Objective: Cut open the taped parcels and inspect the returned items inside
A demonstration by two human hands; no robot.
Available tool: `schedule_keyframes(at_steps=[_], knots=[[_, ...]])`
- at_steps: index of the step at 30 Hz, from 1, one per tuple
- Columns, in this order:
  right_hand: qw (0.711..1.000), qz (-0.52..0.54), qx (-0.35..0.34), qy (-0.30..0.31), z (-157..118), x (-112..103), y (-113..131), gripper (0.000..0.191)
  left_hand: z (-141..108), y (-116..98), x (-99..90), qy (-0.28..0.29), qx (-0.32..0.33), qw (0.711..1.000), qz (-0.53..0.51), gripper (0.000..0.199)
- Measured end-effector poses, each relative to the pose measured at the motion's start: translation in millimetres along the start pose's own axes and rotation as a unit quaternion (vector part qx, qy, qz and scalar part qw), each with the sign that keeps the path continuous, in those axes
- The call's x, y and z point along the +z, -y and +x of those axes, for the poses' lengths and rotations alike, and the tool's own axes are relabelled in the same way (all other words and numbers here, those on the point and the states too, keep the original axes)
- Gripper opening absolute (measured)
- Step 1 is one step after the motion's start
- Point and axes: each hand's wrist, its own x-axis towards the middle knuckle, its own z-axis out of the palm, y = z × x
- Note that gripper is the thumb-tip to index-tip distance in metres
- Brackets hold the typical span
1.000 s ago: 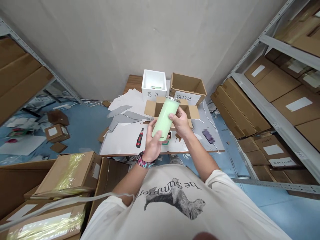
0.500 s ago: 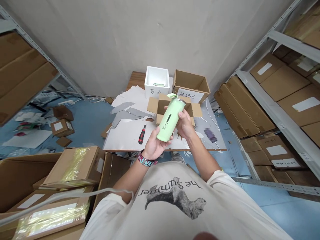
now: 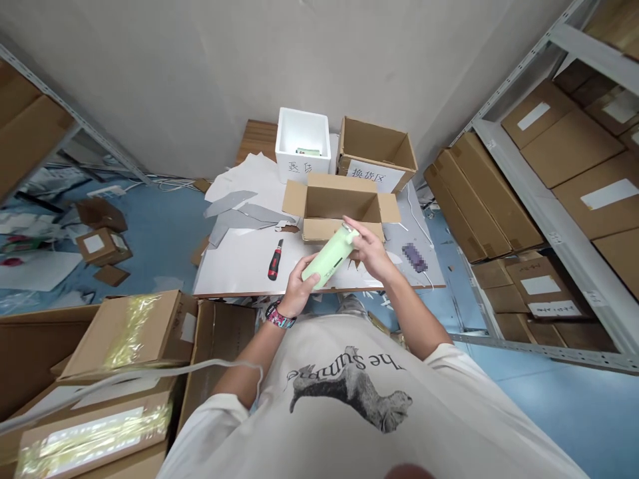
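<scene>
A light green bottle lies tilted between my two hands, over the near edge of the table. Its lower end is gripped by my left hand, which wears a patterned wristband. At the lid end, my right hand closes round the top with its fingers along the rim. Just beyond the bottle stands an open cardboard box with its flaps spread. To the left of my hands, a red and black utility knife rests on the table.
A white foam box and a larger labelled carton stand at the back of the table. Torn grey paper lies at left. Cartons are stacked on the right shelf and at lower left.
The bottle has been lowered toward me and turned, so its lid end is now mostly under my right hand. My right hand has shifted up onto the lid. The camera view has tilted.
</scene>
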Motion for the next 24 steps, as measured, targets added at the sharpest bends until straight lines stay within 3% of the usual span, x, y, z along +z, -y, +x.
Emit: schedule_keyframes(at_steps=[3,6,8,11,14,16,18,21,24], knots=[[0.998,-0.018,0.041,-0.044,-14,-10,-27,0.078,-1,26,-12.5,0.016,0.035,0.995,0.096,0.073],[0.994,-0.038,0.045,-0.088,-22,-24,-44,0.071,9,44,-23.2,0.072,0.042,0.986,0.147,0.074],[0.989,-0.071,0.022,-0.129,-22,-37,-47,0.068,23,54,-33.0,0.083,0.032,0.98,0.18,0.069],[0.969,-0.122,-0.041,-0.21,-12,-60,-42,0.067,51,66,-49.7,0.044,0.057,0.948,0.309,0.057],[0.946,-0.155,-0.095,-0.269,-2,-75,-38,0.064,79,81,-61.5,0.079,0.081,0.906,0.407,0.069],[0.94,-0.17,-0.101,-0.277,1,-76,-40,0.062,92,93,-65.3,0.119,0.074,0.894,0.425,0.077],[0.941,-0.178,-0.092,-0.274,2,-70,-45,0.061,102,104,-67.3,0.14,0.064,0.889,0.432,0.072],[0.942,-0.185,-0.078,-0.27,4,-54,-56,0.059,108,118,-68.7,0.142,0.049,0.892,0.427,0.059],[0.942,-0.202,-0.072,-0.258,8,-39,-67,0.057,108,125,-68.5,0.139,0.04,0.9,0.411,0.059]])
